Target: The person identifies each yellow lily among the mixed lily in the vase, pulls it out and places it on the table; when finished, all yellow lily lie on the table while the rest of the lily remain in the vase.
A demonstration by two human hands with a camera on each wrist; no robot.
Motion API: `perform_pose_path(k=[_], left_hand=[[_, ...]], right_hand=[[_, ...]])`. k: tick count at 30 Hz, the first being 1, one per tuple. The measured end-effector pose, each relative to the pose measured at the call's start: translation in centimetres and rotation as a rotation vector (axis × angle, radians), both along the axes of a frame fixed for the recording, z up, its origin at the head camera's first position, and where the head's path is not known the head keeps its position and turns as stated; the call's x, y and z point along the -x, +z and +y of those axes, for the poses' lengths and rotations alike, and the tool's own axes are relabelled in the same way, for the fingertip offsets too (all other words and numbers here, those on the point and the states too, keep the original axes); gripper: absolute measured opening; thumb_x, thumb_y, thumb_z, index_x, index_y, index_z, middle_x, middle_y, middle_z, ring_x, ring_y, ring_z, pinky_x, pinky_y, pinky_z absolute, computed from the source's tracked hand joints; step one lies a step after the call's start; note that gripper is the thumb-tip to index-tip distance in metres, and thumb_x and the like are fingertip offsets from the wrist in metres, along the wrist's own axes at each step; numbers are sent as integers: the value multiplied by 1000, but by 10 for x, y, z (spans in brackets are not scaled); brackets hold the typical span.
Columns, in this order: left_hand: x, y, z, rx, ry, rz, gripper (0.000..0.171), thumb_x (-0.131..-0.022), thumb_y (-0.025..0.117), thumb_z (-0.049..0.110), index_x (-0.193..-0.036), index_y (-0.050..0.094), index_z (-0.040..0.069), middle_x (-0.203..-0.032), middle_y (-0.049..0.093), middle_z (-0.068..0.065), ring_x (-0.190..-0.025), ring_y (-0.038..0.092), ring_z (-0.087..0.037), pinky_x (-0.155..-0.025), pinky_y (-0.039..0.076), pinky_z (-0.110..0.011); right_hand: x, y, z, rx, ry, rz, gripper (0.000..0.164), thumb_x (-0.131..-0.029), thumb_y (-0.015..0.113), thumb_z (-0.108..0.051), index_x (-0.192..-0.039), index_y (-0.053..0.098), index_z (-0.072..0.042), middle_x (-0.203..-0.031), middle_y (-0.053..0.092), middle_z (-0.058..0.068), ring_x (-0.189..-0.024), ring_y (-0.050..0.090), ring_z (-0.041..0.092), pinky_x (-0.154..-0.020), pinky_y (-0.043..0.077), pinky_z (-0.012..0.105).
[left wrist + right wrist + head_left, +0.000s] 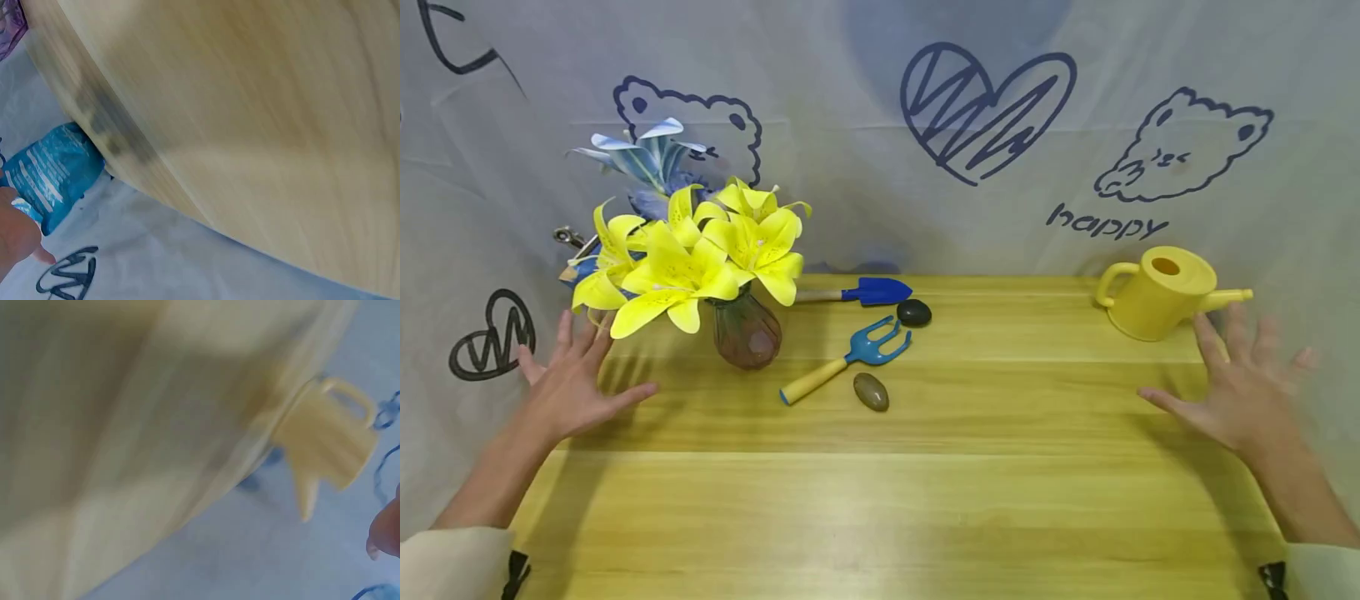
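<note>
My left hand (568,387) has its fingers spread over the table's left edge, below the yellow lilies (673,267) and holding nothing. In the left wrist view a blue bag (56,169) with white print lies near that hand. My right hand (1243,400) is spread too, slightly blurred, its fingertips near the spout of the yellow watering can (1165,300). The lilies stand in a purplish glass vase (747,333). Between the hands lie a blue hand fork (868,346) with a wooden handle and a blue trowel (880,292), its handle partly hidden behind the lilies.
Beside the fork lies a brown stone (871,392), and a black stone (914,313) sits by the trowel's tip. Light blue flowers (651,158) rise behind the lilies. A pale cloth (850,200) with drawn bears and hearts hangs behind the wooden table (887,517).
</note>
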State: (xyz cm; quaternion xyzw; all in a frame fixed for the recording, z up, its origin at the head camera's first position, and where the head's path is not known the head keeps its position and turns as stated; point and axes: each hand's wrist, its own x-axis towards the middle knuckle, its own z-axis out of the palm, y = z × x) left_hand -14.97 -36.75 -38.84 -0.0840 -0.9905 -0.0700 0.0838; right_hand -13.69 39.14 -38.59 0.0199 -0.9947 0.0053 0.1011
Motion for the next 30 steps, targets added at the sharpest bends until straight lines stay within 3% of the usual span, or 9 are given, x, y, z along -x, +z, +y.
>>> perform_pose_path(k=[3,7,10,12,16,20,23,26,30], left_hand=[[5,-1,11,-43,-7,-17,100,-71,60,59,-143,4,17,-146,-8,-2,-127,-24,-21,-78,-21,-69],[14,-5,29,-156,-42,-60,96,-72,61,55,-142,2,27,-147,-6,-1,-130,-12,-34,-77,-3,-77],[23,-9,41,-312,-58,-149,93,-75,62,51,-141,0,31,-147,5,-9,-129,7,-41,-84,11,-73],[28,-12,49,-431,-46,-228,90,-78,60,48,-141,0,28,-145,10,-14,-125,16,-45,-88,19,-67],[40,-18,64,-680,-70,-360,87,-81,60,42,-143,3,19,-145,10,-16,-128,15,-40,-93,24,-60],[47,-22,73,-878,-117,-475,87,-82,62,30,-143,1,13,-145,8,-16,-130,11,-35,-98,22,-54],[48,-24,74,-939,-126,-505,84,-84,61,24,-142,2,7,-144,9,-18,-129,12,-35,-100,20,-51],[49,-25,76,-955,-133,-485,78,-85,60,23,-141,9,4,-142,15,-18,-129,16,-34,-100,21,-49],[50,-27,81,-975,-116,-452,74,-84,61,25,-139,18,3,-140,23,-17,-128,21,-32,-100,22,-48]], right_hand=[[5,5,-26,74,76,47,112,-63,62,-65,-142,-4,-21,-143,-21,4,-125,-25,29,-82,-27,59],[17,9,-78,266,186,33,105,-68,64,-57,-143,-1,-22,-145,-14,1,-130,-16,26,-88,-21,60],[29,12,-123,428,239,-26,98,-71,62,-55,-143,2,-24,-147,-2,1,-132,-3,26,-97,-5,60],[37,12,-154,531,269,-58,94,-72,62,-55,-142,9,-24,-146,8,2,-132,9,27,-101,8,56],[50,11,-218,727,364,-76,80,-75,61,-53,-139,27,-19,-139,32,5,-124,33,24,-99,28,43],[52,16,-285,1059,496,-141,55,-82,63,-27,-128,45,-4,-126,48,13,-111,49,25,-89,42,36],[54,14,-330,1266,550,-201,42,-83,63,-14,-121,52,1,-118,54,17,-103,54,27,-82,46,31],[64,4,-369,1342,573,-212,36,-83,62,-16,-116,58,-3,-111,59,11,-97,57,20,-74,49,26],[81,-7,-420,1444,499,-181,28,-79,66,-25,-104,67,-12,-97,65,0,-87,60,10,-71,49,25]])
